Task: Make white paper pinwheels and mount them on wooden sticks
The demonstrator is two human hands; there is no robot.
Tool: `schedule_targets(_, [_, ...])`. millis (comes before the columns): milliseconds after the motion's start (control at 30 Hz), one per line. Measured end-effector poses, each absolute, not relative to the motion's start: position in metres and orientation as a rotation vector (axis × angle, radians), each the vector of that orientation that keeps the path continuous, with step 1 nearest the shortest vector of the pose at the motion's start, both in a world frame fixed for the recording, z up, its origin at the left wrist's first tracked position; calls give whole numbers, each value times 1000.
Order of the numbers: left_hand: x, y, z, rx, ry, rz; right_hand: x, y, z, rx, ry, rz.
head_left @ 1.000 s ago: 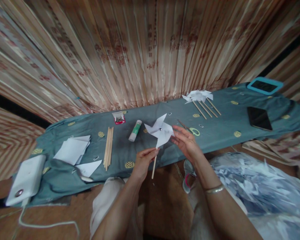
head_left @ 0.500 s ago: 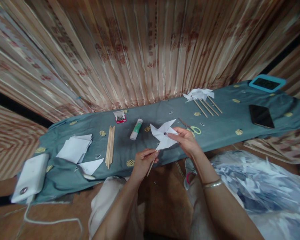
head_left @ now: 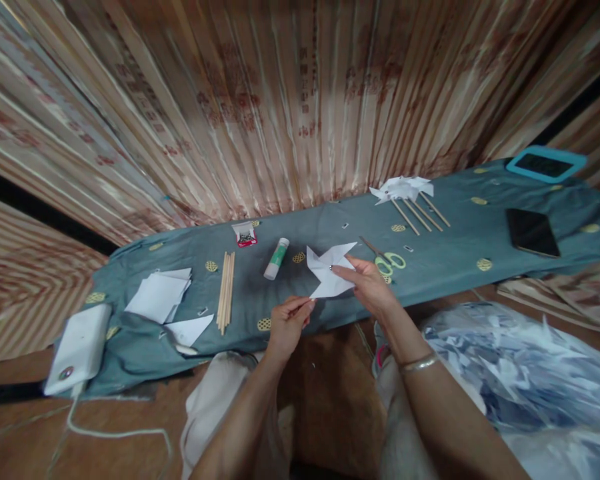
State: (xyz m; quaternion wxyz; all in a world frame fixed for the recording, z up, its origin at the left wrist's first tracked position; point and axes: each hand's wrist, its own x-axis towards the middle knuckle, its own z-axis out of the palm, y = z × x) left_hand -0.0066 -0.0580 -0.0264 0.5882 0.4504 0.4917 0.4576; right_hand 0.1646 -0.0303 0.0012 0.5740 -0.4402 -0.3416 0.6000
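A white paper pinwheel (head_left: 324,272) is held up in front of me over the near edge of the table. My right hand (head_left: 376,287) is closed on its right side, the thumb at the metal pin in the centre. Below the pinwheel's lower left tip, my left hand (head_left: 286,325) is closed round its wooden stick, most of which the fingers hide. Green-handled scissors (head_left: 391,262) lie just beyond my right hand. A glue stick (head_left: 277,259) lies to the left of the pinwheel.
Wooden sticks (head_left: 225,293), a small red box of pins (head_left: 245,236) and white paper squares (head_left: 159,293) lie left. Finished pinwheels (head_left: 405,189), a phone (head_left: 533,232) and a blue-framed tablet (head_left: 547,164) are right. A plastic bag (head_left: 520,360) stands below; a power bank (head_left: 80,348) sits far left.
The view has shifted slightly, so the table things appear further right. My right thumb now covers more of the pin. The stick end that showed below my left hand no longer shows.
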Motion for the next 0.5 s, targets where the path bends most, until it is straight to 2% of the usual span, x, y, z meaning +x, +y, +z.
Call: schedule_targets(500, [-10, -33, -17, 1153, 1263, 1041, 147, -16, -2, -959, -538, 1367])
